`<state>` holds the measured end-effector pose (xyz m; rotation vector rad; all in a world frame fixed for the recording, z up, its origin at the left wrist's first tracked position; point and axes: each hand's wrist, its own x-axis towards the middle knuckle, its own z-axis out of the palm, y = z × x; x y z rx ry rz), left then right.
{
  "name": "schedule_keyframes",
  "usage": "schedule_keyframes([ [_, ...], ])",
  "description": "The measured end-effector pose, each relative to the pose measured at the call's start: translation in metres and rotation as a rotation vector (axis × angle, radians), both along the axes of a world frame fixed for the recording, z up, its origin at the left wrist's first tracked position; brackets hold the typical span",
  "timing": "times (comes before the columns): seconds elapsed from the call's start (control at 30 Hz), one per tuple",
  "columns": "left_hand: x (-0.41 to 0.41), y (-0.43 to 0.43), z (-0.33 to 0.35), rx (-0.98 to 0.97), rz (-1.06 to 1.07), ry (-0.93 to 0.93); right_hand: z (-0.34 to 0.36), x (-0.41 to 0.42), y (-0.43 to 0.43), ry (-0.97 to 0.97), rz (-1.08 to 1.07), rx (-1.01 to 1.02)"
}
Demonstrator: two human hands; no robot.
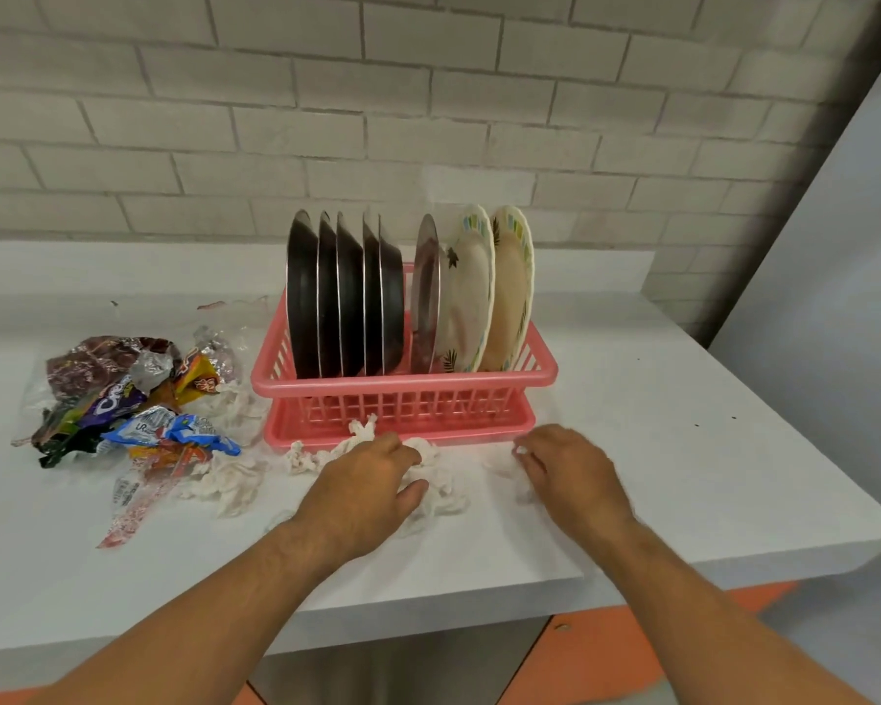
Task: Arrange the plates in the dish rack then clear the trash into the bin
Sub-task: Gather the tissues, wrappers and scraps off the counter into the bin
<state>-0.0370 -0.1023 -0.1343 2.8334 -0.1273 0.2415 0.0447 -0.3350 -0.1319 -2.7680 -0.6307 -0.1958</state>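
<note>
Left hand (372, 480): the fingers are curled round a crumpled tissue (443, 493), which is gripped against the counter just in front of the rack.
Right hand (565, 465): the fingertips are bent down and a small tissue scrap (520, 451) is pinched between them; the hand is blurred.
Dish rack (403, 386): a pink slotted basket is set on a matching drip tray (479, 429), close behind both hands.
Rack contents: five dark plates (347, 297) are stood on edge at the left, a steel plate (426, 292) is stood beside them, and two patterned plates (471, 297) are leaned at the right end.
Trash: a heap of wrappers (133, 399) is piled left of the rack, and loose tissues (230, 480) are scattered between the heap and the left hand.
Counter (657, 450): a white top on which everything is carried.
Room: a pale brick wall (428, 119) is seen behind, a grey panel (835, 297) at the right, and orange cabinet fronts (606, 653) below the counter edge.
</note>
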Motion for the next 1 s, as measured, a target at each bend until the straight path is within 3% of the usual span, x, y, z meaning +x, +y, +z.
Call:
schedule_keyframes([
  [0.1, 0.004, -0.007, -0.003, 0.024, 0.017, 0.011, -0.033, -0.004, -0.002, 0.163, 0.042, -0.095],
  [0.37, 0.03, -0.013, -0.002, 0.055, 0.152, 0.05, -0.049, 0.003, 0.008, 0.093, 0.081, -0.08],
  [0.63, 0.062, -0.039, 0.003, 0.231, 0.314, 0.178, -0.051, 0.001, 0.009, 0.204, 0.062, -0.009],
  [0.73, 0.066, -0.044, 0.003, 0.203, 0.341, 0.191, -0.049, -0.002, 0.007, 0.197, 0.017, 0.042],
  [0.87, 0.062, -0.034, 0.003, 0.021, 0.203, 0.154, -0.039, 0.0, 0.006, 0.183, -0.049, 0.137],
  [1.0, 0.05, -0.008, 0.004, -0.023, 0.068, 0.079, -0.028, 0.002, 0.011, 0.25, -0.069, 0.184],
])
